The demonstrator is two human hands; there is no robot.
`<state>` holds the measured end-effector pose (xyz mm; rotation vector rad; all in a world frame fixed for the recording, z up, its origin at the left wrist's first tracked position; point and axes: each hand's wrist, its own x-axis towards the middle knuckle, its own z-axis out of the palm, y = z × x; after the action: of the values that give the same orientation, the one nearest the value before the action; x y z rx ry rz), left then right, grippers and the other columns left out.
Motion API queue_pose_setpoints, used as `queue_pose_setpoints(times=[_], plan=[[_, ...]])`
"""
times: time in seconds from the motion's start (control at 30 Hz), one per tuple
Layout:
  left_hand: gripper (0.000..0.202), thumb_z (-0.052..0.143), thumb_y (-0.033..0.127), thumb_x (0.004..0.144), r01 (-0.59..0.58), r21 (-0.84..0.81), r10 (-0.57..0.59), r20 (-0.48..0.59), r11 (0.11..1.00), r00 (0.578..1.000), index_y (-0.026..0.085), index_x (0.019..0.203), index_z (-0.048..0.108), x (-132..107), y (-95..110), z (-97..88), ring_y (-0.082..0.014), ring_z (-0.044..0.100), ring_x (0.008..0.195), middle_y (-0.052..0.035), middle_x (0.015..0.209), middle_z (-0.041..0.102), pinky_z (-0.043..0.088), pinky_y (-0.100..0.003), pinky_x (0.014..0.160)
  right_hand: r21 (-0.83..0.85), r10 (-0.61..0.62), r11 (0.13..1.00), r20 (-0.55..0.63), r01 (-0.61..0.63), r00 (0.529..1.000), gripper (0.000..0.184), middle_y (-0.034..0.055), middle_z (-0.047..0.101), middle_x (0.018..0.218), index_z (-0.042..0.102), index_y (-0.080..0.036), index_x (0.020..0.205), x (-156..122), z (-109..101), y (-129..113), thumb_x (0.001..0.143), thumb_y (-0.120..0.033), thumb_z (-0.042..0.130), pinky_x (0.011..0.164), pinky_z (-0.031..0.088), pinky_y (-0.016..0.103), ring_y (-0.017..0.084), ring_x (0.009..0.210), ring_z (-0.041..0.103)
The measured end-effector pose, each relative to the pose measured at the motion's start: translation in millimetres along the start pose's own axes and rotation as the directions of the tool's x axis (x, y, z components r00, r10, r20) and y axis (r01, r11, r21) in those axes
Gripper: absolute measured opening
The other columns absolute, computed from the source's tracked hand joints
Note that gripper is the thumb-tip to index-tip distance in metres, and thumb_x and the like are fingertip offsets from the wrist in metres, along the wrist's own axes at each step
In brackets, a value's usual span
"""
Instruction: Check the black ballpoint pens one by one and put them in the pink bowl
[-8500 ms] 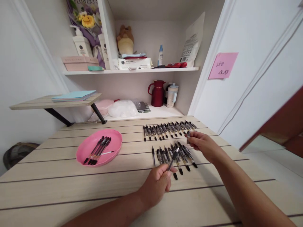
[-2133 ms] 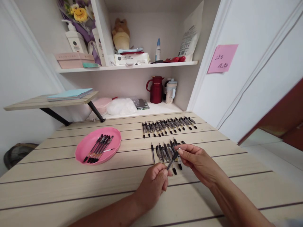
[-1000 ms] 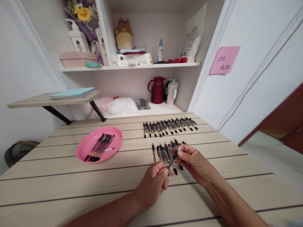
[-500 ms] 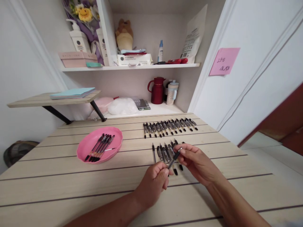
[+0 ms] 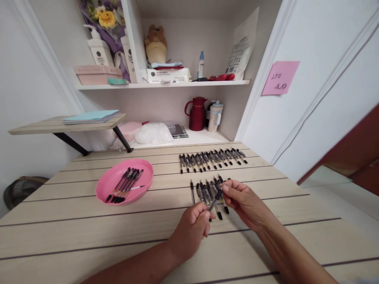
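Note:
Between both hands is a black pen [image 5: 214,200] with a clear barrel, tilted up to the right. My left hand [image 5: 195,223] is closed around its lower end. My right hand [image 5: 244,201] pinches at its upper tip with thumb and forefinger, hiding the point itself. Just behind the hands lies a row of black pens [image 5: 207,190], partly covered by them. Farther back is a longer row of black pens [image 5: 211,159], side by side on the wooden table [image 5: 118,236].
To the left, a pink dish [image 5: 100,189] holds several pens and a thin white stick. Behind it, a small raised shelf [image 5: 44,125] carries blue paper. A red jug [image 5: 197,114] and a speckled cup [image 5: 214,118] stand in the cabinet at the back.
My right hand has shifted slightly left, closer to my left hand, and its fingers now cover the pen's tip more. The rows of pens and the dish have stayed put.

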<state>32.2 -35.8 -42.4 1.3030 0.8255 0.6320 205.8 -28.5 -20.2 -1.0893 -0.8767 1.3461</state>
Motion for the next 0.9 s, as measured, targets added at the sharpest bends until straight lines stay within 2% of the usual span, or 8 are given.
queue_pose_setpoints(times=[0.13,0.2,0.3,0.4,0.53,0.73,0.8,0.9], plan=[[0.021,0.040,0.034,0.082,0.003,-0.017,-0.004,-0.020,1.000,1.000,0.015,0.081,0.049,0.8,2.4,0.7,-0.0032,0.024,0.037,0.0076,0.047,0.040,0.018,-0.019,0.042,-0.220,-0.052,0.974,0.021,0.055,0.998,0.025,-0.0035,0.052,0.058,0.057,-0.019,0.078,6.8,-11.4,-10.3,0.068,-0.040,0.064,0.045,0.027,0.021,0.008,0.048,0.042],[0.021,0.041,0.035,0.081,0.001,-0.038,-0.002,-0.034,0.999,0.999,0.015,0.081,0.049,0.7,3.6,1.4,-0.0031,0.023,0.037,0.0079,0.047,0.039,0.017,-0.019,0.042,-0.443,-0.159,0.888,-0.051,0.120,0.986,0.027,0.0000,0.058,0.069,0.057,-0.020,0.086,14.7,-24.7,-17.9,0.072,-0.043,0.058,0.049,0.032,0.023,0.011,0.055,0.049],[0.021,0.041,0.035,0.081,-0.001,-0.058,-0.002,-0.047,0.998,0.999,0.015,0.081,0.049,0.3,4.3,2.3,-0.0028,0.022,0.036,0.0081,0.046,0.039,0.016,-0.019,0.041,-0.851,-0.290,0.524,-0.128,0.045,0.948,0.022,0.0032,0.062,0.069,0.059,-0.020,0.078,27.7,-45.0,-23.8,0.073,-0.040,0.052,0.054,0.036,0.026,0.015,0.060,0.054],[0.021,0.041,0.034,0.081,0.002,-0.067,-0.005,-0.044,0.998,0.999,0.015,0.081,0.049,0.4,3.8,2.6,-0.0027,0.022,0.036,0.0081,0.046,0.040,0.016,-0.019,0.041,-0.990,-0.281,0.113,-0.117,-0.088,0.952,0.022,0.0068,0.065,0.072,0.061,-0.019,0.078,37.5,-54.1,-20.4,0.073,-0.038,0.051,0.056,0.036,0.028,0.020,0.067,0.057],[0.020,0.041,0.033,0.081,0.008,-0.072,-0.012,-0.053,0.997,0.999,0.015,0.081,0.049,0.6,3.5,2.5,-0.0024,0.022,0.035,0.0084,0.045,0.039,0.016,-0.019,0.041,-0.978,-0.298,-0.074,-0.164,-0.194,0.940,0.028,0.0102,0.067,0.086,0.060,-0.017,0.092,49.0,-55.0,-10.8,0.073,-0.034,0.048,0.056,0.035,0.029,0.023,0.076,0.060],[0.020,0.041,0.033,0.080,0.001,-0.088,-0.006,-0.056,0.996,0.998,0.014,0.081,0.049,0.6,4.6,1.6,-0.0025,0.022,0.035,0.0081,0.046,0.040,0.015,-0.019,0.040,-0.983,-0.279,0.025,-0.183,-0.184,0.943,0.031,0.0102,0.066,0.082,0.061,-0.016,0.093,65.7,-73.9,-3.1,0.064,-0.020,0.053,0.059,0.036,0.028,0.023,0.076,0.059],[0.020,0.042,0.033,0.080,0.000,-0.090,-0.005,-0.051,0.996,0.999,0.014,0.081,0.049,0.7,4.8,1.2,-0.0025,0.022,0.035,0.0079,0.046,0.040,0.016,-0.019,0.040,-0.973,-0.311,0.179,-0.196,-0.145,0.930,0.027,0.0085,0.065,0.075,0.063,-0.016,0.086,66.7,-77.6,-5.3,0.061,-0.020,0.054,0.058,0.036,0.029,0.021,0.070,0.057],[0.021,0.040,0.033,0.081,0.007,-0.086,-0.012,-0.055,0.996,0.998,0.015,0.080,0.049,1.1,5.3,0.7,-0.0025,0.022,0.035,0.0078,0.046,0.040,0.015,-0.019,0.040,-0.795,-0.254,0.607,-0.202,-0.007,0.946,0.014,0.0024,0.058,0.059,0.062,-0.019,0.072,63.6,-68.4,-12.1,0.062,-0.025,0.054,0.051,0.035,0.028,0.016,0.054,0.051]])
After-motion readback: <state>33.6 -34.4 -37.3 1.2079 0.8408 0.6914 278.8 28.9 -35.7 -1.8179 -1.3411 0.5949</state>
